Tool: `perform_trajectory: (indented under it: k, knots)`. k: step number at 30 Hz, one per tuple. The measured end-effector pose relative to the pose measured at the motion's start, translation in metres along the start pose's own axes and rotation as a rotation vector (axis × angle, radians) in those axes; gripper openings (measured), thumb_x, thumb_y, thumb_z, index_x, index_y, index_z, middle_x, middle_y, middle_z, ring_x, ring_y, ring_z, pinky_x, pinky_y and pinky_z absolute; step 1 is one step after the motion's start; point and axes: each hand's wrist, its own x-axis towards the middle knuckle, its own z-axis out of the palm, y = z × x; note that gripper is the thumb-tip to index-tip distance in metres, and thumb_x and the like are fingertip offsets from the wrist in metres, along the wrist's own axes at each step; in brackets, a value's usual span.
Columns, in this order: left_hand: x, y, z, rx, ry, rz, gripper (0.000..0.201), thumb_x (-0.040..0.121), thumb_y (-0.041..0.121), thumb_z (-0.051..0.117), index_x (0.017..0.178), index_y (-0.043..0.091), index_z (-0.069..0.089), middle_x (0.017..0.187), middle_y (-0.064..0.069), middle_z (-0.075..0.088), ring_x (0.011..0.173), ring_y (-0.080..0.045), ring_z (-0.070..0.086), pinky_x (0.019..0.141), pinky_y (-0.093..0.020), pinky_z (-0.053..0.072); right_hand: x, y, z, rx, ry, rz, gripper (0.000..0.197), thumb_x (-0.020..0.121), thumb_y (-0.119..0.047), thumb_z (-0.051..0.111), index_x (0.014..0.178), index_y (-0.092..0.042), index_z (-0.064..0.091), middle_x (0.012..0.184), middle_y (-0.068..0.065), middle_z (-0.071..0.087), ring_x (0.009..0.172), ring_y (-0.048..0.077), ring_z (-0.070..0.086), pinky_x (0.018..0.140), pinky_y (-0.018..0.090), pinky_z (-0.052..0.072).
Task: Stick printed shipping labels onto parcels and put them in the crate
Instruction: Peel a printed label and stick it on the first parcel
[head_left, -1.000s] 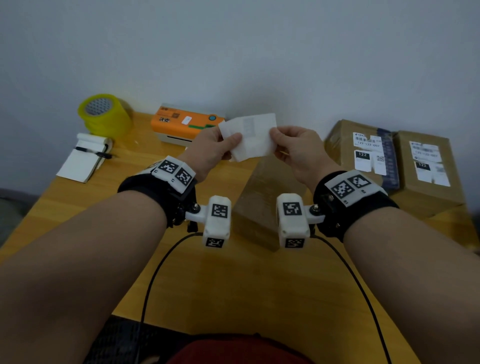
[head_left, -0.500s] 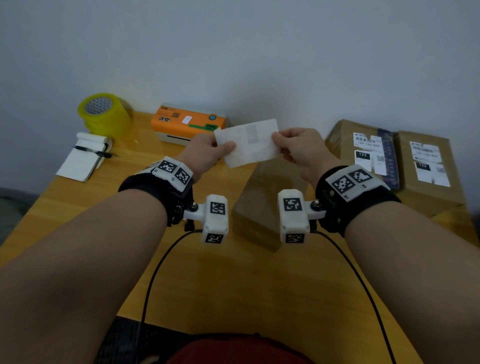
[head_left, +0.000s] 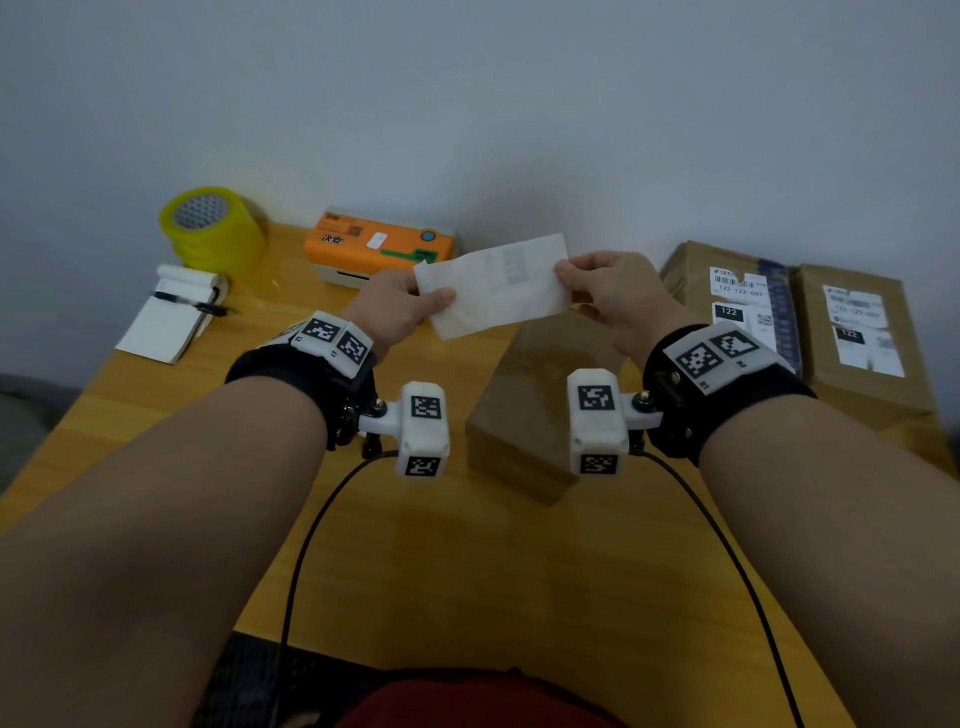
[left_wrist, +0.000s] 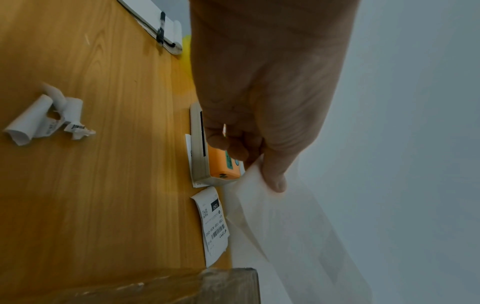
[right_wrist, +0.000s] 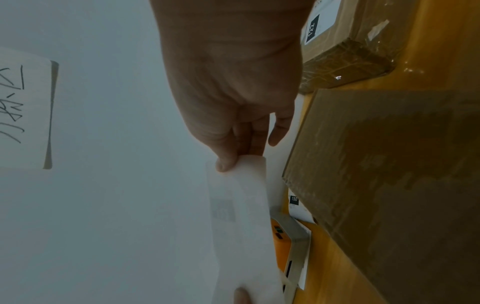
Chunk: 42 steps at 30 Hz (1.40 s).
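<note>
Both hands are up above the wooden table (head_left: 467, 571), and stretched between them is the shipping label (head_left: 496, 286), held in the air with its blank back toward the head camera and faint print showing through. The left hand (head_left: 400, 306) pinches the label's left end, thumb on the near face and fingers curled behind; the left wrist view shows that thumb (left_wrist: 275, 176) pressed onto the thin sheet. The right hand (head_left: 613, 296) pinches the right end the same way, thumb tip (right_wrist: 226, 162) on the paper's edge in the right wrist view. Taking the plain brown parcel (head_left: 524, 415) as our landmark: it sits on the table directly below and in front of the label, its top bare, and label and parcel are apart. Behind the parcel, toward the wall, sits the orange label printer (head_left: 379, 247), with another printed label (left_wrist: 214, 224) marked 150 lying on the table between printer and parcel. To the parcel's right stand two more cardboard boxes, the nearer labelled box (head_left: 727, 296) and the farther labelled box (head_left: 862, 332), each already wearing a white label. Far left of the parcel, a yellow tape roll (head_left: 210, 228) and a notepad (head_left: 171, 317) with a pen clipped on it. The left wrist view also catches crumpled backing scraps (left_wrist: 46, 117) lying on the table.
</note>
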Motion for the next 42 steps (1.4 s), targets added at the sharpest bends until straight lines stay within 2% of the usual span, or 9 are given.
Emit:
perform_trajectory:
  k: [4, 9, 12, 16, 20, 24, 31, 36, 42]
  knots:
    - [-0.001, -0.005, -0.005, 0.013, 0.003, -0.034, 0.031, 0.092, 0.026, 0.057, 0.111, 0.002, 0.064, 0.078, 0.004, 0.058, 0.059, -0.003, 0.047, 0.046, -0.007, 0.036, -0.001, -0.001, -0.004, 0.019, 0.028, 0.013, 0.008, 0.091, -0.018, 0.062, 0.083, -0.018, 0.062, 0.089, -0.003, 0.065, 0.08, 0.009, 0.061, 0.056, 0.015, 0.043]
    - [-0.003, -0.008, -0.007, 0.034, 0.04, -0.046, 0.031, 0.092, 0.026, 0.058, 0.111, 0.002, 0.064, 0.111, -0.022, 0.065, 0.059, -0.001, 0.045, 0.051, -0.014, 0.034, 0.0, 0.001, -0.003, 0.023, 0.099, -0.002, 0.004, 0.092, -0.019, 0.06, 0.09, -0.016, 0.062, 0.095, -0.002, 0.063, 0.089, 0.013, 0.058, 0.063, 0.019, 0.041]
    - [-0.001, -0.01, -0.007, 0.023, 0.074, -0.086, 0.031, 0.092, 0.025, 0.058, 0.113, 0.003, 0.064, 0.113, -0.02, 0.065, 0.06, -0.003, 0.046, 0.051, -0.014, 0.035, 0.0, 0.002, -0.001, 0.036, 0.134, 0.003, 0.008, 0.092, -0.018, 0.059, 0.096, -0.013, 0.063, 0.098, 0.001, 0.063, 0.09, 0.014, 0.058, 0.062, 0.018, 0.041]
    - [0.006, -0.018, -0.017, 0.01, 0.093, -0.159, 0.029, 0.089, 0.025, 0.063, 0.108, 0.004, 0.067, 0.11, -0.012, 0.068, 0.088, -0.02, 0.063, 0.077, -0.031, 0.052, -0.001, 0.002, 0.002, 0.028, 0.143, 0.018, 0.008, 0.093, -0.017, 0.058, 0.098, -0.012, 0.063, 0.096, 0.0, 0.062, 0.087, 0.012, 0.058, 0.062, 0.018, 0.043]
    - [0.012, -0.031, -0.023, 0.052, 0.154, -0.224, 0.036, 0.083, 0.027, 0.066, 0.111, 0.005, 0.066, 0.112, -0.011, 0.067, 0.101, -0.029, 0.062, 0.093, -0.047, 0.05, 0.0, 0.001, 0.007, 0.032, 0.166, 0.028, 0.008, 0.093, -0.016, 0.058, 0.097, -0.011, 0.062, 0.105, 0.006, 0.063, 0.095, 0.018, 0.06, 0.075, 0.026, 0.052]
    - [0.006, -0.031, -0.02, 0.218, 0.28, -0.28, 0.034, 0.09, 0.02, 0.06, 0.115, -0.003, 0.061, 0.114, -0.019, 0.063, 0.105, -0.036, 0.059, 0.087, -0.041, 0.047, -0.005, 0.003, 0.018, 0.011, 0.137, 0.023, 0.013, 0.093, -0.015, 0.057, 0.101, -0.007, 0.064, 0.106, 0.008, 0.062, 0.097, 0.018, 0.057, 0.086, 0.03, 0.051]
    - [-0.015, -0.064, -0.062, 0.383, 0.336, -0.497, 0.041, 0.095, 0.025, 0.051, 0.116, -0.01, 0.056, 0.119, -0.028, 0.058, 0.107, -0.042, 0.057, 0.084, -0.044, 0.047, 0.001, 0.002, -0.013, -0.054, 0.261, -0.024, 0.021, 0.096, -0.022, 0.052, 0.077, -0.016, 0.062, 0.066, -0.004, 0.051, 0.057, 0.008, 0.045, 0.056, 0.021, 0.042]
    - [-0.023, -0.075, -0.061, 0.215, 0.228, -0.393, 0.035, 0.092, 0.021, 0.058, 0.113, -0.007, 0.058, 0.102, -0.026, 0.062, 0.083, -0.036, 0.06, 0.063, -0.039, 0.047, 0.001, -0.005, -0.005, -0.008, 0.142, -0.07, 0.013, 0.095, -0.02, 0.054, 0.089, -0.015, 0.064, 0.083, -0.003, 0.06, 0.077, 0.01, 0.054, 0.07, 0.024, 0.049]
    - [-0.015, -0.082, -0.049, 0.249, 0.103, -0.323, 0.024, 0.091, 0.014, 0.057, 0.107, -0.005, 0.059, 0.084, -0.018, 0.06, 0.068, -0.026, 0.056, 0.062, -0.035, 0.048, -0.003, 0.0, 0.044, -0.02, 0.012, -0.15, 0.01, 0.095, -0.02, 0.054, 0.091, -0.014, 0.061, 0.085, -0.004, 0.06, 0.081, 0.011, 0.056, 0.071, 0.024, 0.049]
